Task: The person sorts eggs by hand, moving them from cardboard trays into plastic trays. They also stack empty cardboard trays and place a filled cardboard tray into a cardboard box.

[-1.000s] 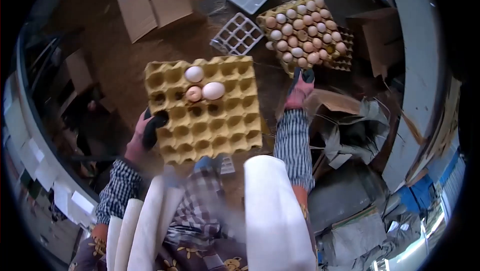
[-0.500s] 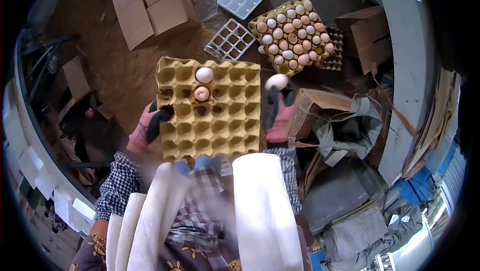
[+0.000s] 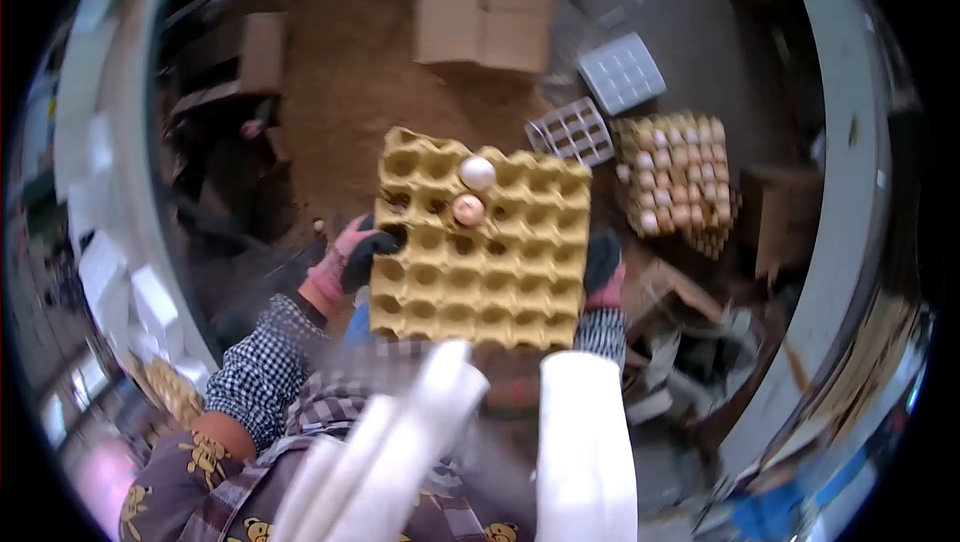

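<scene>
A yellow pulp egg tray is held up in front of me, tilted slightly. A white egg sits in its far row, and a light brown egg lies in the cup just below it. My left hand, in a pink and dark glove, grips the tray's left edge with the thumb on top. My right hand, gloved alike, is closed at the right edge; its fingers are partly hidden and no egg shows in it.
Beyond my right hand stands an egg-filled tray on the floor. Near it lie a white plastic grid and a white panel. A cardboard box is ahead, with an open carton at right.
My right hand has come in from beside the tray to its right edge; the white egg it held is out of sight. The view has turned and blurred, shifting the surroundings.
</scene>
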`<state>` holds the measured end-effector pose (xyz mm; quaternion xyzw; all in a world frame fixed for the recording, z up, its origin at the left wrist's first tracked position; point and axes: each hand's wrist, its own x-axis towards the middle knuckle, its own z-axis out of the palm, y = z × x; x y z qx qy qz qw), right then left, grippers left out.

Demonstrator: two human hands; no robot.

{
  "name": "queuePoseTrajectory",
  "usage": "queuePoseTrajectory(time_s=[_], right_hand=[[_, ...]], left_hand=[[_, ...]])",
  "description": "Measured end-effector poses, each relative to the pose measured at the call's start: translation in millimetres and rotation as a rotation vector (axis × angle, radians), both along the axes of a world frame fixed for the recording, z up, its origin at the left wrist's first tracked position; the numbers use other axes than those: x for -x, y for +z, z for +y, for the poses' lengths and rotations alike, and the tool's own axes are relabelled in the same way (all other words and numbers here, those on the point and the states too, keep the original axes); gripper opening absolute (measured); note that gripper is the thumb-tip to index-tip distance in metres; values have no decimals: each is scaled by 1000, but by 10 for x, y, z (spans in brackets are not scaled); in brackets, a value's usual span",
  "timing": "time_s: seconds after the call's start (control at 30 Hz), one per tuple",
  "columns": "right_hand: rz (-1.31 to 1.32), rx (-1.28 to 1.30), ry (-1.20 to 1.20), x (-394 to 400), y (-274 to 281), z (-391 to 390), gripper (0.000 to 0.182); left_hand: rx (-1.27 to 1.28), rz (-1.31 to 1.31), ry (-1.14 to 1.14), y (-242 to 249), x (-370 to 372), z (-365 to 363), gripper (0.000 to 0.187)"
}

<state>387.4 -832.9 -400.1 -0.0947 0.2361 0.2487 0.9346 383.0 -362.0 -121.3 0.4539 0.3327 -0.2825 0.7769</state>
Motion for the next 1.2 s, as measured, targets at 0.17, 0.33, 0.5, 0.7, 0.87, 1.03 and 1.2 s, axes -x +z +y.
queuePoseTrajectory(time_s=[0.17, 0.33, 0.5, 0.7, 0.87, 1.03, 1.2], right_hand=[[297, 889, 769, 2257, 2125, 932, 31], [56, 894, 1057, 1535, 1926, 1297, 32], [-389, 842, 1271, 378, 2144, 2927, 34], [-863, 363, 1477, 473, 2635, 5580, 30], [-983, 551, 1606, 1443, 4066, 6635, 27], [-1366, 431, 1626, 1758, 4174, 7356, 29], [-2175, 115, 1542, 2318, 4783, 7822, 53]], left_hand=[[242, 126, 311, 304, 436, 223, 34], [290, -209, 749, 586, 1238, 326, 43], [280, -752, 1071, 1846, 2484, 1047, 45], [-226, -1016, 1803, 2302, 4704, 1143, 44], [-570, -973, 2360, 2255, 5957, 1116, 44], [-495, -424, 2864, 1267, 7128, 1045, 45], [-654, -163, 2913, 1533, 6558, 946, 44]])
